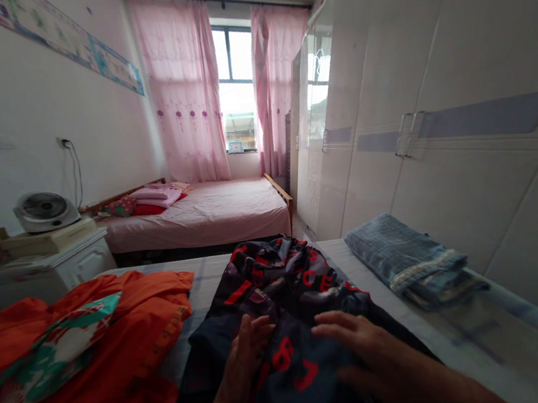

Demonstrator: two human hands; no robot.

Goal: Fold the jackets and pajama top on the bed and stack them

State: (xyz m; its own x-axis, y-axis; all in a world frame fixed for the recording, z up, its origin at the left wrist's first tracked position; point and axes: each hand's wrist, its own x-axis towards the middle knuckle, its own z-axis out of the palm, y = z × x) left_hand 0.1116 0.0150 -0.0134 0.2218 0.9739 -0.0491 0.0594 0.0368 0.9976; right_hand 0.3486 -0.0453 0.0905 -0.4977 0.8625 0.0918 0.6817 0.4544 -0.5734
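A dark jacket (pixel 293 332) with red letters and red patches lies spread out in front of me, its collar end pointing away. Over its left half is my left hand (pixel 245 350), fingers stretched out and pointing inward. My right hand (pixel 361 342) is over the right half, its fingers extended and spread towards the middle. Whether either palm rests on the cloth or hovers just above it, I cannot tell. Left of the jacket lies a loose orange garment (pixel 131 330) with a green and white print. To the right sits folded blue-grey clothing (pixel 404 259).
Everything lies on a bed with a pale sheet (pixel 201 286). Beyond stands another bed with a pink sheet (pixel 210 210). White wardrobes (pixel 431 69) line the right side. At left, a small fan (pixel 48 209) stands on a box atop a white cabinet (pixel 79 253).
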